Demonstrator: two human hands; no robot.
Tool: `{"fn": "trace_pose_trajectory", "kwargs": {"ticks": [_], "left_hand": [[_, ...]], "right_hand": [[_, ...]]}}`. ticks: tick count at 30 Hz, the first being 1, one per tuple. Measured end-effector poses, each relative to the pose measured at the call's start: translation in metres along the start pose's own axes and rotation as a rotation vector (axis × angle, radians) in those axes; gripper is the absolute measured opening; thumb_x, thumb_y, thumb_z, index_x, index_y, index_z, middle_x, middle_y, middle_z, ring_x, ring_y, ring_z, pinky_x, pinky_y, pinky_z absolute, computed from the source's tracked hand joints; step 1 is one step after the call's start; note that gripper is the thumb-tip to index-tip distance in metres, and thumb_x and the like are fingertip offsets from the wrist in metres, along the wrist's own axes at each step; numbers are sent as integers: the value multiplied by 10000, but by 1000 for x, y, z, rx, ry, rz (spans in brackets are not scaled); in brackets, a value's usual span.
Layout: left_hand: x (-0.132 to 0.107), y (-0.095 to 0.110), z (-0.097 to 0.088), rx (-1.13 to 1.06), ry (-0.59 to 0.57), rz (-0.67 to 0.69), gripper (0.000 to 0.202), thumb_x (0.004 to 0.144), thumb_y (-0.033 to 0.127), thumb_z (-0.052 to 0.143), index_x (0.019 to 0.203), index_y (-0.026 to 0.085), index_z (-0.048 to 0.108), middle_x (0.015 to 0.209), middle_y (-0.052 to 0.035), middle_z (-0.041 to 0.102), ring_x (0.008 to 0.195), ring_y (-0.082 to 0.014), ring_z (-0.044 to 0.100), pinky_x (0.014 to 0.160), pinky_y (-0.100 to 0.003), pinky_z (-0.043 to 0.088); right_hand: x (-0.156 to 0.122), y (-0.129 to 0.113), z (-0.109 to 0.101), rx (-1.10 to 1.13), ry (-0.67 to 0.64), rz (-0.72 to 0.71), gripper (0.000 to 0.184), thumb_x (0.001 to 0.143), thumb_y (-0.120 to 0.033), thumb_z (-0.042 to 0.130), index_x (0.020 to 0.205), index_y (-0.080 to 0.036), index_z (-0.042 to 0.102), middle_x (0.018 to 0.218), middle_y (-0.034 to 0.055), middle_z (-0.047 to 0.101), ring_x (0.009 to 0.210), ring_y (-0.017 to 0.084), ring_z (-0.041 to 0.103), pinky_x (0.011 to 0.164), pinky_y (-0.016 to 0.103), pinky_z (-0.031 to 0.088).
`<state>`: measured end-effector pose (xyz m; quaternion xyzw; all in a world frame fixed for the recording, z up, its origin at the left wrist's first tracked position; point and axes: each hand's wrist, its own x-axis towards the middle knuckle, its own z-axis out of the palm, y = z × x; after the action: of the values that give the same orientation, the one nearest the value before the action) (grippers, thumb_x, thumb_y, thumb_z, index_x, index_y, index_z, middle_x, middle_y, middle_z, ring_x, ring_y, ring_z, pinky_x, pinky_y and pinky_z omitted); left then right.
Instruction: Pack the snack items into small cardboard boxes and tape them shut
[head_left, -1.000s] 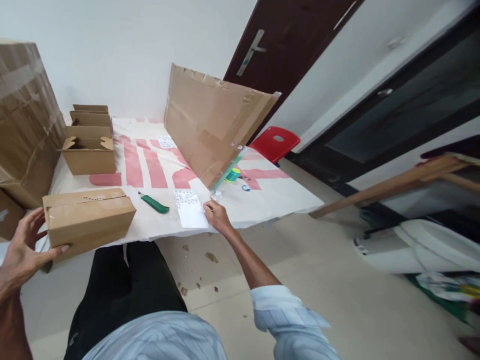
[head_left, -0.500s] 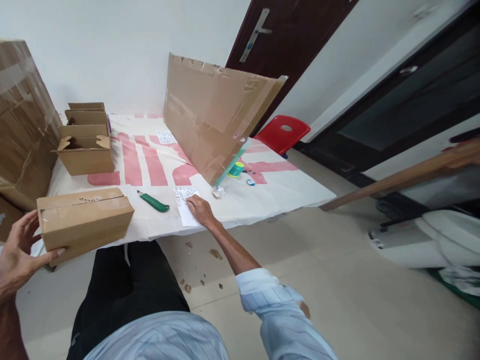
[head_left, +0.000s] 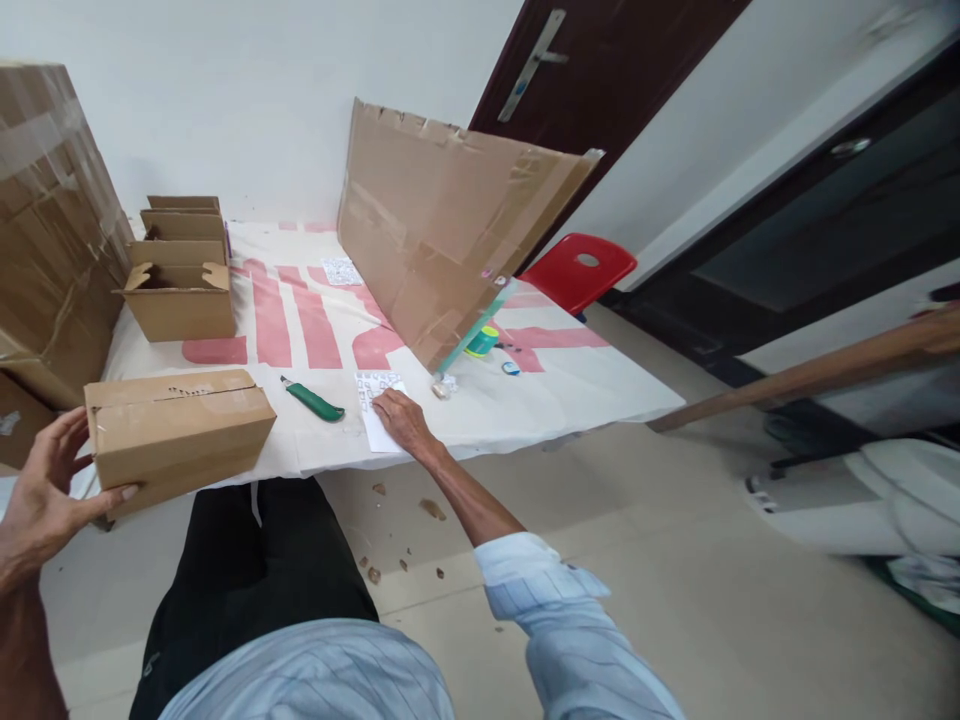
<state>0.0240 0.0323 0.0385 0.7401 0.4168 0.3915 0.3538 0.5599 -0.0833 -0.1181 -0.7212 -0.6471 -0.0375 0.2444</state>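
Note:
A closed brown cardboard box [head_left: 180,425] lies at the table's near left edge. My left hand [head_left: 41,485] grips its left end, thumb under the front and fingers behind. My right hand [head_left: 401,418] lies flat, fingers stretched, on a white sheet [head_left: 375,400] printed with small squares near the table's front edge. A green utility knife [head_left: 315,400] lies between the box and the sheet.
A white table cover with red stripes [head_left: 300,330] carries an open cardboard box [head_left: 180,300], a tall cardboard panel [head_left: 442,240], a green tape roll [head_left: 484,342] and a second printed sheet [head_left: 341,270]. Big taped cartons [head_left: 45,220] stand left, a red stool [head_left: 585,270] right.
My right hand slid from the sheet's right edge onto the sheet and flattened there. The left hand kept its hold on the box. The camera view shifted slightly.

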Motion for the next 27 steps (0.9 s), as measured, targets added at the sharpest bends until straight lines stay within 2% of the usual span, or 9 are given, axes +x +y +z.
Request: {"fn": "trace_pose_trajectory", "kwargs": {"ticks": [5, 10, 13, 16, 19, 22, 24, 27], "left_hand": [[0, 0, -1, -1, -13, 14, 1024, 567, 486, 1018, 1436, 384, 486, 1691, -86, 499, 1584, -405, 439, 1203, -624, 496], [0, -6, -1, -22, -23, 39, 995, 637, 434, 996, 1476, 340, 470, 1693, -130, 490, 1596, -400, 420, 1251, -636, 430], [0, -9, -1, -16, -35, 34, 1037, 606, 459, 1006, 1483, 344, 466, 1691, -138, 488, 1585, -421, 431, 1238, -645, 443], [-1, -12, -1, 24, -40, 43, 1031, 644, 458, 985, 1514, 346, 442, 1695, -138, 480, 1578, -419, 441, 1229, -631, 458], [-8, -10, 4, 92, -6, 38, 1063, 667, 511, 957, 1552, 291, 411, 1656, -180, 507, 1553, -426, 472, 1214, -633, 462], [-16, -3, 13, 107, 14, 41, 1113, 626, 596, 955, 1545, 243, 436, 1608, -201, 539, 1514, -444, 511, 1194, -642, 470], [-18, 1, 19, 73, 21, 52, 1155, 607, 604, 970, 1556, 226, 431, 1629, -209, 507, 1522, -435, 501, 1226, -625, 443], [-18, 5, 28, 48, 48, 64, 1199, 598, 603, 986, 1580, 215, 417, 1649, -220, 472, 1543, -440, 470, 1271, -617, 394]], "right_hand": [[-3, -6, -2, -7, -23, -22, 291, 1072, -230, 499, 873, -229, 712, 990, 119, 706, 992, 254, 591, 883, 337, 483], [-11, -12, -6, 2, -31, -43, 250, 1041, -221, 521, 883, -226, 715, 1031, 131, 722, 979, 261, 605, 941, 366, 499], [-15, -13, -8, 4, 9, -23, 265, 1045, -235, 481, 990, -223, 741, 1043, 136, 744, 1009, 269, 637, 966, 379, 522], [-17, -15, -12, 18, 80, 10, 318, 1044, -245, 432, 1116, -209, 740, 1047, 142, 756, 1022, 274, 674, 945, 387, 554], [-20, -23, -16, 60, 150, 1, 338, 1028, -273, 418, 1131, -208, 733, 1040, 143, 756, 986, 272, 704, 888, 392, 582], [-17, -36, -20, 127, 221, -35, 339, 1025, -333, 426, 1095, -217, 737, 1007, 141, 747, 903, 282, 706, 805, 421, 596], [-8, -51, -25, 211, 286, -48, 294, 1016, -373, 497, 1061, -228, 748, 981, 122, 748, 832, 271, 700, 740, 412, 597], [8, -89, -39, 311, 309, -113, 250, 1017, -375, 556, 1038, -234, 761, 964, 109, 749, 803, 256, 692, 707, 399, 598]]}}
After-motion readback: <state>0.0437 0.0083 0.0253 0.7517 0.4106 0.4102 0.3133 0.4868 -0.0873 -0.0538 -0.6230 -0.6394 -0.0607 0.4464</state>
